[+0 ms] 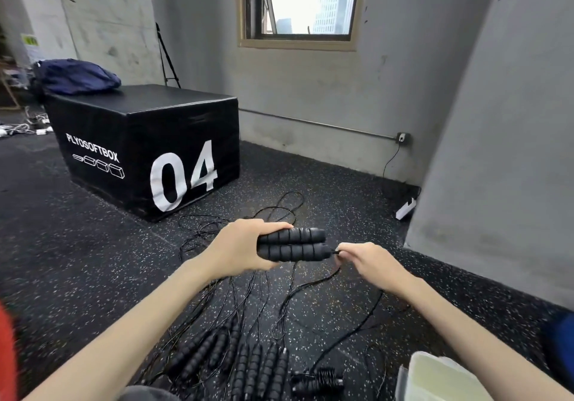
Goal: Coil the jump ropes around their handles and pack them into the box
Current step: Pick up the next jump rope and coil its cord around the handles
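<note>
Two black foam handles (292, 243) of one jump rope, stacked side by side and pointing right, well above the floor in mid-frame. Clamped together at their left ends by the left hand (245, 247), fingers curled over the top and thumb beneath; probably so gripped to make one firm core for winding and to leave the right-hand lengths bare for the cord. Thin black cord (354, 279) pinched between thumb and fingertips of the right hand (371, 265), right at the cap of the lower handle, then dropping in a slack curve to the floor. Pinched so close to the cap, likely, to keep the first turn tight and start the coil at the handle's end. No turns on the handles yet, as far as can be seen.

Below, on the speckled rubber floor (77, 245), a row of further jump-rope handles (248, 366) lying loose, cords spread out in tangled loops toward the wall; beside them one bundle (318, 377) that looks already coiled. At lower right, a pale translucent container (441, 379), partly cut off; perhaps the packing box, close to hand for dropping finished bundles in, though not certain.

Farther off, a black plyo soft box (149, 149) marked 04, a dark blue bag (77, 76) on top of it, a window (301, 3) in the grey wall.
</note>
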